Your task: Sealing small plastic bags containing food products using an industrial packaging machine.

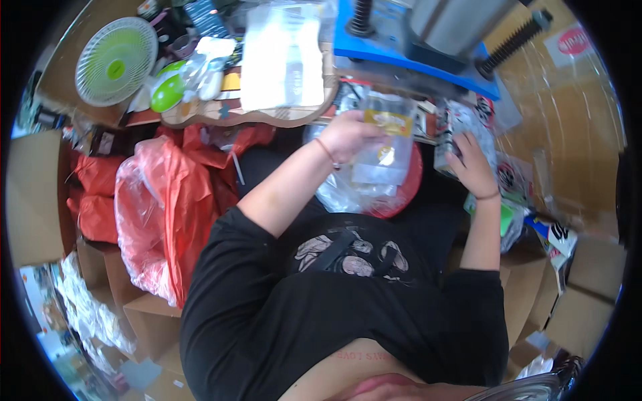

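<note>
Left hand (348, 134) gripped 1 clear plastic packet (382, 137) with a yellow label just above the red basin (409, 190), while right hand (471, 164) closed on a printed pack (449, 134) right of it, so packing looked barely midway, bags unsorted.

Clear glossy plastic pouch (384, 144) with a yellow paper label — red crinkly plastic bags (167, 200), shiny — matt brown cardboard boxes (33, 194).
</note>
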Tool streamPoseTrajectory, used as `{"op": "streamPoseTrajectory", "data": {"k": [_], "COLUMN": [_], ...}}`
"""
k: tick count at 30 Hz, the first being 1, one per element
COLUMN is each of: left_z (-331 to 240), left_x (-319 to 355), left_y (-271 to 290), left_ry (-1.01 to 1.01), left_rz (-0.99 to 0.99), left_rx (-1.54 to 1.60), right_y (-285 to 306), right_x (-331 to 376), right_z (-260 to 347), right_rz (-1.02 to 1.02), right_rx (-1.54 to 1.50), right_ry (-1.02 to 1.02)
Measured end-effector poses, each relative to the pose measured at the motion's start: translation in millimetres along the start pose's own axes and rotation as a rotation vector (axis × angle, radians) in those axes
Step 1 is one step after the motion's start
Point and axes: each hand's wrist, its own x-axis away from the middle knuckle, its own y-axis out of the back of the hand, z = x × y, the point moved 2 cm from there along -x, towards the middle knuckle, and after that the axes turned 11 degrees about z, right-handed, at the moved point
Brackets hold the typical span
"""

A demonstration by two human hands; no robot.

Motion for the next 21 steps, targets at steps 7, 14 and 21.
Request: {"op": "streamPoseTrajectory", "data": {"k": [7, 14, 21], "left_z": [-44, -45, -48], "left_x": [29, 94, 95], "left_y": [42, 72, 55], "left_ry": [-0.492, -0.397, -0.371], "left_rz": [-0.790, -0.620, -0.564], "left_rx": [-1.259, -2.096, -1.313], "right_y": [-3, -4, 12], "right_x": [39, 42, 19], "right_z": [-11, -34, -17], "right_rz": [0.085, -0.027, -0.305], "right_rx": [-0.196, -0.378, -0.075], "right_ry": [0.067, -0.252, -0.034]}}
